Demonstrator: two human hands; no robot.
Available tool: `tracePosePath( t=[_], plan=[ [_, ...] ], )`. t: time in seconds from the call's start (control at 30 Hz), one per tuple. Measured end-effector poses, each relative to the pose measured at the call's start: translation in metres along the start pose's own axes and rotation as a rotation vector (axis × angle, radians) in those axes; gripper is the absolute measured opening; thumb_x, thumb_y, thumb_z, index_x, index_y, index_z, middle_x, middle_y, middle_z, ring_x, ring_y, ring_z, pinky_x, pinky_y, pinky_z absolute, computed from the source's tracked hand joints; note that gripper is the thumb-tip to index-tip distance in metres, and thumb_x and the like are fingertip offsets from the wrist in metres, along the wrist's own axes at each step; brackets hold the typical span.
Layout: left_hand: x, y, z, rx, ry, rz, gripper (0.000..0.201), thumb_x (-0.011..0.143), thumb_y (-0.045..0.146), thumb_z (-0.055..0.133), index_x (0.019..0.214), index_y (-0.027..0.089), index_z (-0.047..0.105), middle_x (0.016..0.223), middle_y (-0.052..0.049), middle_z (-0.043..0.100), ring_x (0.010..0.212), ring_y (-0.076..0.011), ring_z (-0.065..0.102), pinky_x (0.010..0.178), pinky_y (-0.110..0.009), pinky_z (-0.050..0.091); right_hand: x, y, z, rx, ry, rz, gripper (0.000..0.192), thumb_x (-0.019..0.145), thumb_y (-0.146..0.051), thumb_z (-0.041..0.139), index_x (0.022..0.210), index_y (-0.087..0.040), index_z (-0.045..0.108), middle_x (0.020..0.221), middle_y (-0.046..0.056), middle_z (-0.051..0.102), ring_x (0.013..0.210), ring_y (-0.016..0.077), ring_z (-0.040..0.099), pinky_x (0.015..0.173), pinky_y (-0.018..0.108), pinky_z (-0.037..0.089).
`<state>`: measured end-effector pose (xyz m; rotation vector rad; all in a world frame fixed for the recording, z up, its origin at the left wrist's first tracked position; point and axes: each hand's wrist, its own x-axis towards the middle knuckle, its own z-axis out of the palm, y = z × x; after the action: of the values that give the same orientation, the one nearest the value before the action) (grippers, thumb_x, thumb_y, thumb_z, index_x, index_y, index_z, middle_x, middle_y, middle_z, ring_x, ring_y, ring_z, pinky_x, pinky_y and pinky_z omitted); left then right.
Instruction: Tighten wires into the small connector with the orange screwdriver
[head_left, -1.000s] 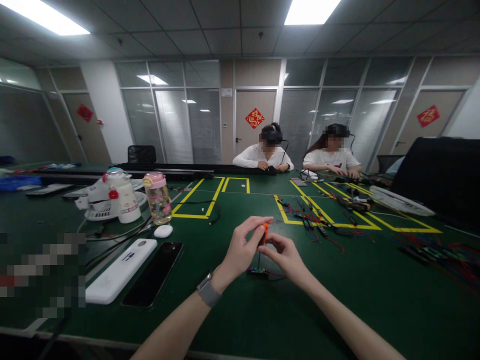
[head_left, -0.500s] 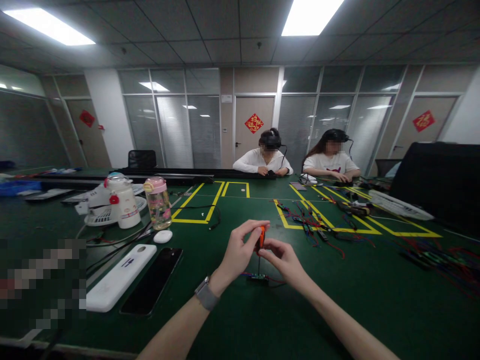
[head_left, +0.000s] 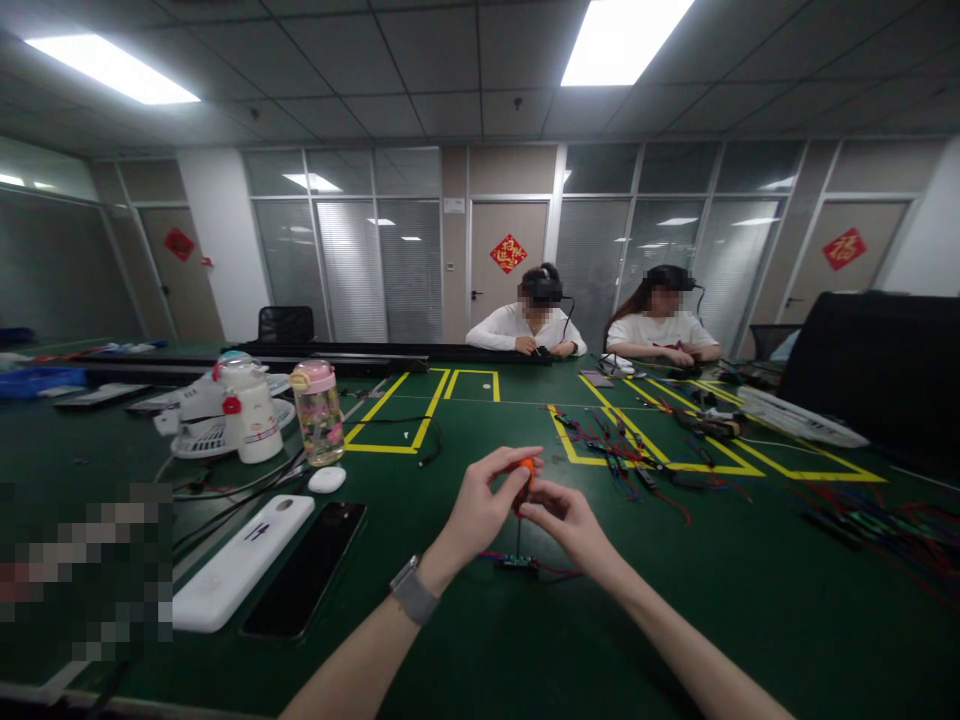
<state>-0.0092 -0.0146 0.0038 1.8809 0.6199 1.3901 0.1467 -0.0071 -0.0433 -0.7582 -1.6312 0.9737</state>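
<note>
An orange-and-black screwdriver [head_left: 528, 470] stands upright, its thin shaft pointing down. My left hand [head_left: 486, 498] is closed around the top of its handle. Lower on the handle, the fingertips of my right hand [head_left: 568, 518] pinch it from the other side. The shaft comes down onto a small green circuit board [head_left: 517, 563] lying on the table, with red and blue wires running out to both sides. Whether the tip sits in a screw is too small to tell.
On the green table [head_left: 420, 660] lie a black phone [head_left: 306, 570], a white power bank [head_left: 244, 562] and a white round case [head_left: 327, 480]. Two drink bottles [head_left: 318, 415] stand behind. Wired boards [head_left: 611, 450] lie right, near yellow tape. Two people [head_left: 540, 320] sit opposite.
The view has tilted slightly upward, so the table things sit a little lower. Both hands remain on the screwdriver, with only slight finger movement around the handle.
</note>
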Motion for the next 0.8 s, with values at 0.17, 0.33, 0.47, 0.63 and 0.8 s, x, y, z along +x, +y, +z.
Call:
tracePosePath(
  t=[0.17, 0.33, 0.47, 0.63, 0.8],
  plan=[
    [0.0, -0.001, 0.002, 0.113, 0.148, 0.025, 0.012, 0.081, 0.02, 0.066, 0.091, 0.018, 0.073, 0.087, -0.003, 0.058, 0.079, -0.0141, 0.058, 0.07, -0.025, 0.05, 0.002, -0.001, 0.007, 0.021, 0.032, -0.025, 0.022, 0.071, -0.034, 0.078, 0.081, -0.017, 0.07, 0.079, 0.003, 0.068, 0.078, 0.0195, 0.062, 0.076, 0.031, 0.049],
    [0.001, -0.001, -0.002, 0.008, 0.001, -0.004, 0.026, 0.092, 0.027, 0.052, 0.111, 0.019, 0.069, 0.105, -0.008, 0.065, 0.096, -0.0182, 0.061, 0.086, -0.031, 0.05, 0.002, -0.005, 0.002, -0.036, 0.007, -0.003, 0.023, 0.075, -0.037, 0.073, 0.082, -0.016, 0.071, 0.082, 0.005, 0.07, 0.08, 0.0212, 0.062, 0.078, 0.033, 0.048],
    [0.002, -0.002, -0.004, -0.002, -0.018, -0.039, 0.025, 0.089, 0.03, 0.057, 0.108, 0.017, 0.069, 0.099, -0.008, 0.067, 0.092, -0.0186, 0.063, 0.084, -0.031, 0.05, 0.001, -0.003, 0.001, -0.019, -0.004, -0.005, 0.026, 0.072, -0.038, 0.076, 0.086, -0.016, 0.071, 0.084, 0.006, 0.07, 0.081, 0.0213, 0.062, 0.078, 0.034, 0.049],
    [0.0, -0.004, 0.0, 0.116, 0.078, -0.009, 0.016, 0.079, 0.031, 0.071, 0.089, 0.018, 0.073, 0.086, -0.003, 0.059, 0.079, -0.0145, 0.057, 0.073, -0.025, 0.047, 0.006, -0.005, 0.004, -0.059, 0.007, 0.043, 0.024, 0.067, -0.033, 0.08, 0.081, -0.015, 0.073, 0.082, 0.006, 0.072, 0.082, 0.0234, 0.063, 0.076, 0.034, 0.05],
    [0.002, 0.003, -0.004, 0.015, -0.078, -0.008, 0.025, 0.093, 0.026, 0.051, 0.109, 0.021, 0.07, 0.107, -0.007, 0.065, 0.102, -0.0191, 0.06, 0.09, -0.03, 0.045, 0.018, -0.018, -0.013, -0.07, -0.221, 0.085, 0.017, 0.068, -0.025, 0.079, 0.078, -0.014, 0.073, 0.08, 0.004, 0.072, 0.079, 0.0211, 0.064, 0.075, 0.033, 0.051]
  ],
)
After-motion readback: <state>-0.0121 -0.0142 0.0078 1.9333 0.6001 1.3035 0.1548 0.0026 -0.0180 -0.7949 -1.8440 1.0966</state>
